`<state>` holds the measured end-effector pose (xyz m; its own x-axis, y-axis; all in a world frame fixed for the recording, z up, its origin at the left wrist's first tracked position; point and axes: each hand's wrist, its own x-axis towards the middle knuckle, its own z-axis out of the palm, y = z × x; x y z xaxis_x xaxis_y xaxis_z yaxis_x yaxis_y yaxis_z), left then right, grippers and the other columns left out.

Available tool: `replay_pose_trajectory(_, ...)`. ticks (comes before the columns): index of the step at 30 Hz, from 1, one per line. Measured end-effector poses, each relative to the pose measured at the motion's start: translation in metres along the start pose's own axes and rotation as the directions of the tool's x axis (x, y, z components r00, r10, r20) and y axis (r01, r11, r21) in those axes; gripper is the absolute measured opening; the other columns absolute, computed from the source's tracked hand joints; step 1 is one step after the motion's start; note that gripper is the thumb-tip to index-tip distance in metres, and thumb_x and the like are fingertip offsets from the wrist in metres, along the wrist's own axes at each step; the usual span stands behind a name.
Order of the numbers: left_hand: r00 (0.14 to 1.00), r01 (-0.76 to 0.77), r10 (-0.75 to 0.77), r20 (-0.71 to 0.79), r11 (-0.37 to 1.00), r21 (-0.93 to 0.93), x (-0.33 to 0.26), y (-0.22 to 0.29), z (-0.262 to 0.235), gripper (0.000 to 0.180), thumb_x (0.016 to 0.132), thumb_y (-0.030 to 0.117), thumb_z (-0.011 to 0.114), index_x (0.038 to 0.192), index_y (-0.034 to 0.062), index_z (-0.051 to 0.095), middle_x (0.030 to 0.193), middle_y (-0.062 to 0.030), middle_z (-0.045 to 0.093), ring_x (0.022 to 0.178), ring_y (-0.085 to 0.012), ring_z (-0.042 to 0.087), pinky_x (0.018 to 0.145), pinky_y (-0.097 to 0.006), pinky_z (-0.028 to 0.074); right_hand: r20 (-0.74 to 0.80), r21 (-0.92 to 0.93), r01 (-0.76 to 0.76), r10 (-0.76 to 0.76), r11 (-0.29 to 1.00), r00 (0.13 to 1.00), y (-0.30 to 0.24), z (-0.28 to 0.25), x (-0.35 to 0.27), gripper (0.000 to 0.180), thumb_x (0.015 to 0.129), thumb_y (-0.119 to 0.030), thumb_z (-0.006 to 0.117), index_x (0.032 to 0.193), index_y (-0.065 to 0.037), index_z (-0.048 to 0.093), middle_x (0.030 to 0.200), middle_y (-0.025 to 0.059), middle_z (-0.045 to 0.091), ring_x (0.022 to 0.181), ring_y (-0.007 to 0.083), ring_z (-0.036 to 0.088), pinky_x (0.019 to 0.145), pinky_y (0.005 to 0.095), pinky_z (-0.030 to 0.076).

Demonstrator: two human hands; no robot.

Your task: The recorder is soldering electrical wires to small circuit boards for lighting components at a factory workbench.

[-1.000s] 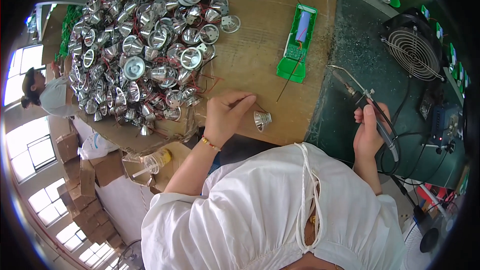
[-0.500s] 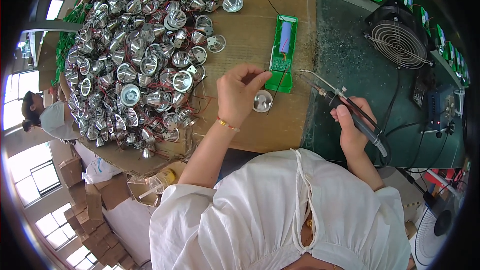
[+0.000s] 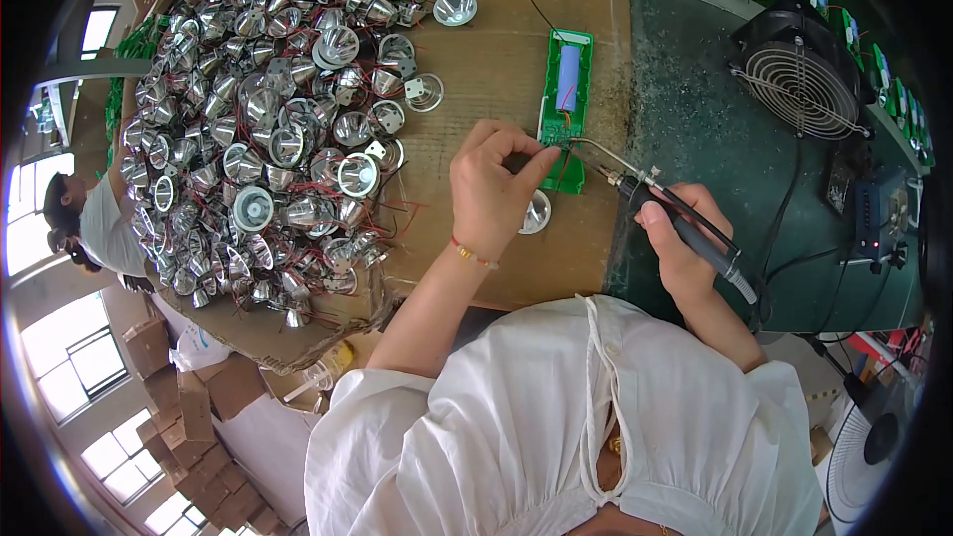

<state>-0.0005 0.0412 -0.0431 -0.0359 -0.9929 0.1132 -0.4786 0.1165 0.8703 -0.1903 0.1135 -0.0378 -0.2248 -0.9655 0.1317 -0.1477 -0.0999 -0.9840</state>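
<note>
In the upper left of the frame, a heap of silver reflectors with red wires lies on cardboard on your worktop. At centre, your left hand pinches its fingers together at the lower end of the green board, which carries a blue cell. One reflector lies just under that hand. Further right, your right hand is wrapped around the soldering iron, its tip at the board's lower end. A fan stands upper right.
</note>
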Motion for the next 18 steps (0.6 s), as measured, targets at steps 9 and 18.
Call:
replay_pose_trajectory(9,1.000,0.018,-0.018,0.003,1.000,-0.024,0.0014,-0.0007,-0.0004,0.012,0.066,0.005,0.073,0.071,0.0011,0.063,0.074,-0.0084,0.057,0.060,-0.0183,0.057,0.055,-0.028,0.045,-0.071,0.119,-0.054,0.062,0.991,0.996,-0.0047,-0.0040,-0.0039,0.017,0.080,-0.008,0.063,0.088,0.004,0.055,0.071,0.0105,0.062,0.063,0.0105,0.058,0.058,0.0211,0.046)
replay_pose_trajectory(18,0.998,0.053,-0.053,0.016,0.998,-0.028,0.0010,0.0022,-0.0003,0.011,0.066,0.005,0.073,0.070,0.0004,0.063,0.074,-0.0078,0.058,0.059,-0.0169,0.057,0.054,-0.027,0.045,-0.047,0.134,-0.070,0.077,0.989,0.996,-0.0043,-0.0077,-0.0061,0.018,0.080,-0.008,0.064,0.089,0.005,0.055,0.072,0.0102,0.062,0.063,0.0111,0.059,0.057,0.0208,0.046)
